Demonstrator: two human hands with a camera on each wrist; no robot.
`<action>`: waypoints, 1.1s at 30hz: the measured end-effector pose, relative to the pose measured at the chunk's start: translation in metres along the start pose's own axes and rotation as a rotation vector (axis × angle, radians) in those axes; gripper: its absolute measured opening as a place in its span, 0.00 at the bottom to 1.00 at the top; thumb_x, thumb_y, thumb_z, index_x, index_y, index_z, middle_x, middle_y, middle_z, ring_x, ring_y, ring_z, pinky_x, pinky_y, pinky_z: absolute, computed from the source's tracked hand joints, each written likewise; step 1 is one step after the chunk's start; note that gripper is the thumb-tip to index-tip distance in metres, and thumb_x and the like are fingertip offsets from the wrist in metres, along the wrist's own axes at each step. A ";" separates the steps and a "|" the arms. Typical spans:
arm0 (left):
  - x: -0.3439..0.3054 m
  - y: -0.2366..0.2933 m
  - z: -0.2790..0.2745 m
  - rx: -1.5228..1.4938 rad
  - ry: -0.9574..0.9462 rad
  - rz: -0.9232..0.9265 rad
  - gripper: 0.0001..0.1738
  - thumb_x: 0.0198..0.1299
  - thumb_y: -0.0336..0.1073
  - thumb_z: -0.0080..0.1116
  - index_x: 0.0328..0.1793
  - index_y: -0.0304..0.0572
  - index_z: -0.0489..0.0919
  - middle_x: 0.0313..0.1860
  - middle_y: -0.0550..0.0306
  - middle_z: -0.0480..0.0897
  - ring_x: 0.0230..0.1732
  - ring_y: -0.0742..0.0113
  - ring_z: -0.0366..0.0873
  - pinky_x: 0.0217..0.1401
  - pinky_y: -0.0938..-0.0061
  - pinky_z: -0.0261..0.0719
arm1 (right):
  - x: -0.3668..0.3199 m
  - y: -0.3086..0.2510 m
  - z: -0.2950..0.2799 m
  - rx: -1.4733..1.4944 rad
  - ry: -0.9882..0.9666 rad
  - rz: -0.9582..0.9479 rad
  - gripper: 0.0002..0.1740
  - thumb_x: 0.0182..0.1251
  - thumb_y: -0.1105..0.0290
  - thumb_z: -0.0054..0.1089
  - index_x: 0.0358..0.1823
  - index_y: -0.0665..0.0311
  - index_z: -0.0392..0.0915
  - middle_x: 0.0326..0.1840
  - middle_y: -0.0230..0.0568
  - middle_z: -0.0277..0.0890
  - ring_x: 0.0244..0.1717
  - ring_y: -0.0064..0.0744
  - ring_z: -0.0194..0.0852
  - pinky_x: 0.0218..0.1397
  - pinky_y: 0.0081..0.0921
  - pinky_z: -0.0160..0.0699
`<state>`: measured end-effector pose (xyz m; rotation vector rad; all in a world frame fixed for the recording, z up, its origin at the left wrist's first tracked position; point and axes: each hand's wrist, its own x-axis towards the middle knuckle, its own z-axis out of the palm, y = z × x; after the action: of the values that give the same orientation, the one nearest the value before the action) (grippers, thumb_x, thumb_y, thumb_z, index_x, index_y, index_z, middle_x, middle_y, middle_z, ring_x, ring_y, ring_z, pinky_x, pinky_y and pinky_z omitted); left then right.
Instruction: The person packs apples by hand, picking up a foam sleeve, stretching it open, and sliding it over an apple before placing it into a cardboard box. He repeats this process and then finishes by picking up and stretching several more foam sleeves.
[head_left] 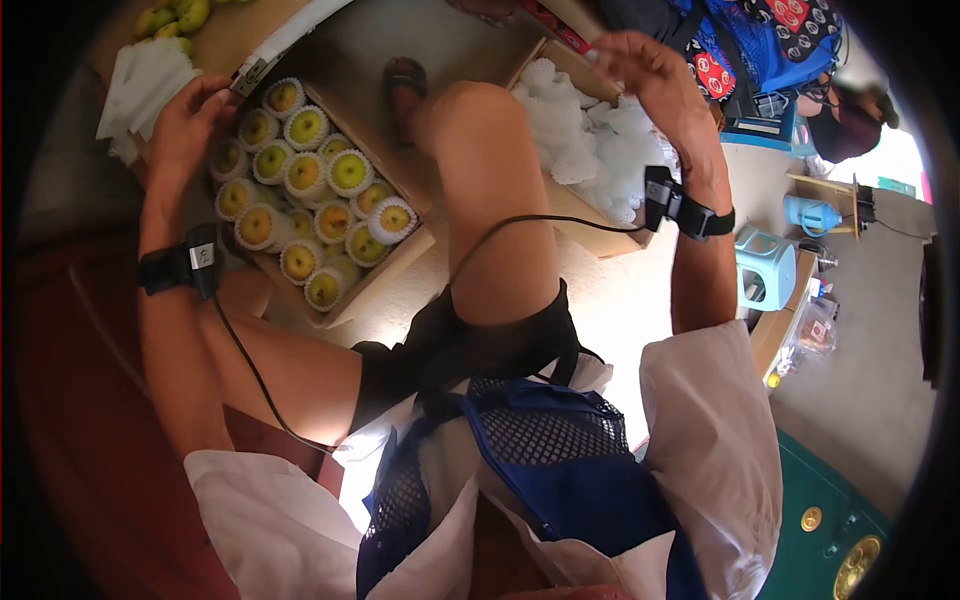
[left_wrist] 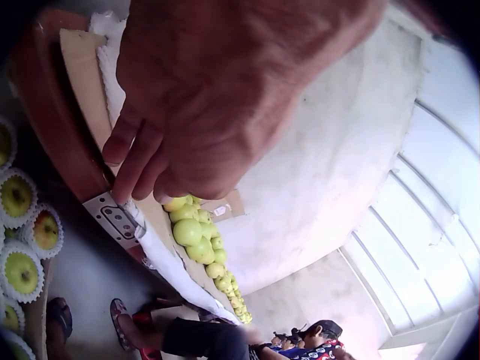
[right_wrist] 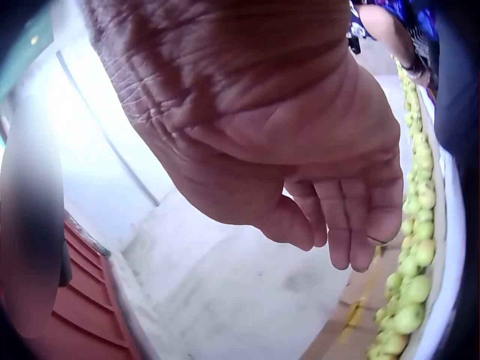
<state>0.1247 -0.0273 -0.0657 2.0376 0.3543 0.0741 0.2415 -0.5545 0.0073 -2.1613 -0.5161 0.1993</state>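
Note:
My left hand (head_left: 195, 120) is at the near corner of a raised, white-edged surface, its fingertips right at a metal plate (left_wrist: 114, 217) on that edge. Nothing shows held in it. Just beside it is a cardboard box of apples (head_left: 320, 225), many in white foam nets. My right hand (head_left: 650, 80) is raised over the far end of a second cardboard box, with fingers loosely bent and nothing between them. White foam nets (head_left: 590, 130) fill that box. In the right wrist view, the right hand's fingers (right_wrist: 352, 225) hang relaxed beside a long row of green apples (right_wrist: 416, 247).
A stack of flat white foam nets (head_left: 145, 90) and loose green apples (head_left: 180, 18) lie on the raised surface. My bare knee (head_left: 490, 130) stands between the two boxes. A light-blue stool (head_left: 765, 268) is at the right, and another person (left_wrist: 315, 341) sits farther off.

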 end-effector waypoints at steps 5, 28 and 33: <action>-0.008 0.013 0.005 0.053 -0.033 0.026 0.15 0.73 0.36 0.59 0.62 0.40 0.82 0.51 0.61 0.86 0.48 0.73 0.82 0.51 0.79 0.77 | -0.044 0.074 -0.025 -0.432 -0.305 0.238 0.09 0.72 0.72 0.60 0.50 0.66 0.83 0.36 0.34 0.84 0.38 0.24 0.78 0.47 0.22 0.76; -0.028 0.025 0.032 0.050 -0.096 0.118 0.14 0.73 0.33 0.59 0.61 0.41 0.83 0.50 0.65 0.85 0.48 0.74 0.83 0.54 0.77 0.76 | -0.101 0.193 0.055 -0.202 0.278 0.426 0.18 0.59 0.61 0.70 0.43 0.69 0.84 0.36 0.49 0.87 0.40 0.44 0.86 0.48 0.37 0.81; -0.045 0.062 0.057 -0.111 -0.094 0.232 0.12 0.74 0.30 0.59 0.61 0.41 0.84 0.49 0.65 0.86 0.48 0.74 0.83 0.58 0.78 0.78 | -0.096 0.110 0.031 0.380 0.387 0.298 0.06 0.64 0.74 0.69 0.36 0.66 0.80 0.29 0.29 0.79 0.27 0.16 0.72 0.31 0.19 0.74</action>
<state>0.1071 -0.1155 -0.0339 1.9571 0.0526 0.1366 0.1774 -0.6311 -0.1035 -1.8293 0.0650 0.0328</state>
